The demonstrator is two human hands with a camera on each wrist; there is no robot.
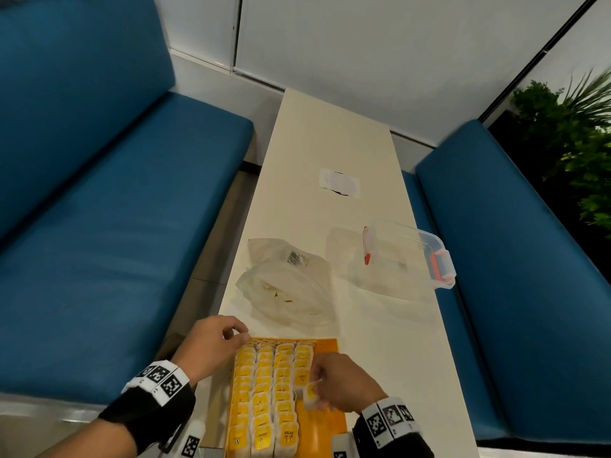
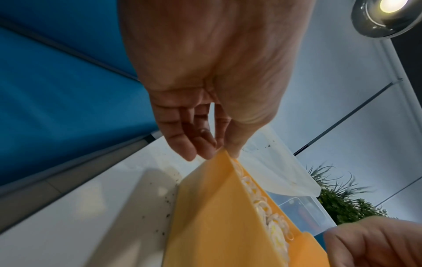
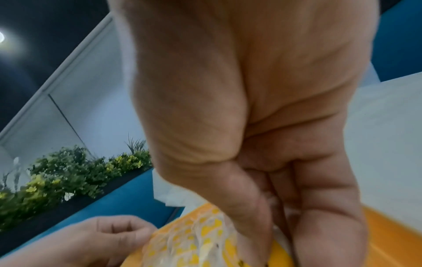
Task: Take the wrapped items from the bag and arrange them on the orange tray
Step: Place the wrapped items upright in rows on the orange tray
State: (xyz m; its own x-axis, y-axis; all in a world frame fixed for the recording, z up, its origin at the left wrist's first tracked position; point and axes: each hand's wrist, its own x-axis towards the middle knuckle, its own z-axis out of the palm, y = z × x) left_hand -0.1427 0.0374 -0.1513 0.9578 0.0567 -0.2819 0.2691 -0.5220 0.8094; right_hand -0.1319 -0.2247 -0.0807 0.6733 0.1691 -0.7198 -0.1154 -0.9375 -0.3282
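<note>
An orange tray (image 1: 325, 424) lies at the near end of the table. Several columns of wrapped tea bags (image 1: 261, 391) with yellow tags fill its left part, and the rightmost column is short. My left hand (image 1: 243, 337) pinches the tray's far left corner; the left wrist view shows thumb and fingertips (image 2: 189, 151) on that corner of the tray (image 2: 217, 207). My right hand (image 1: 315, 391) pinches one wrapped tea bag (image 1: 310, 396) at the short column's near end. In the right wrist view its curled fingers (image 3: 319, 207) hide that bag. A crumpled translucent bag (image 1: 287, 285) lies beyond the tray.
A clear plastic box (image 1: 403, 256) with red latches sits at the table's right edge, past the bag. A white label (image 1: 340, 184) is stuck further up the narrow table (image 1: 330, 133). Blue benches (image 1: 99, 226) flank both sides. Plants (image 1: 575, 137) stand behind the right bench.
</note>
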